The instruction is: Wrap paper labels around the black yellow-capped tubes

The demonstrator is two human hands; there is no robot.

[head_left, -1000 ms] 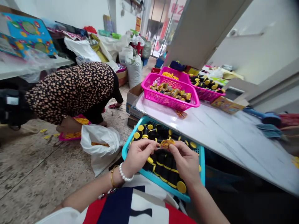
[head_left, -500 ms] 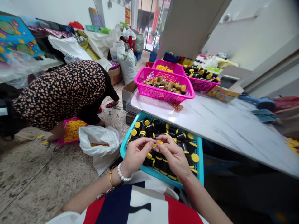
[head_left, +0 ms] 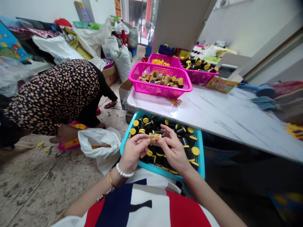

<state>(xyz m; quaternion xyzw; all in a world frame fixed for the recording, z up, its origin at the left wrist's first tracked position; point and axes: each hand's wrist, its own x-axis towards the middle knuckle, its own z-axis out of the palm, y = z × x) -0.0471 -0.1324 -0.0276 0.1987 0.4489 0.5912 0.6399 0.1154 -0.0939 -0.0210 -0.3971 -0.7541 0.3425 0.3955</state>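
Observation:
My left hand [head_left: 133,151] and my right hand [head_left: 174,149] pinch the two ends of a small yellow printed sticker [head_left: 155,138] between thumb and fingers. They hold it just above a turquoise basket [head_left: 201,157] on my lap, full of several black cylinders with yellow caps [head_left: 142,126]. A pearl bracelet and a gold bangle sit on my left wrist.
A white marble table [head_left: 224,116] carries two pink baskets [head_left: 161,91] with labelled and black pieces. A person in a dotted dress [head_left: 54,94] bends over a pink tray on the floor to the left. A white plastic bag [head_left: 99,142] lies beside my basket.
The sticker was curled between my fingertips; now it is stretched flat between both hands. My view has drifted, so everything sits a little higher and further left.

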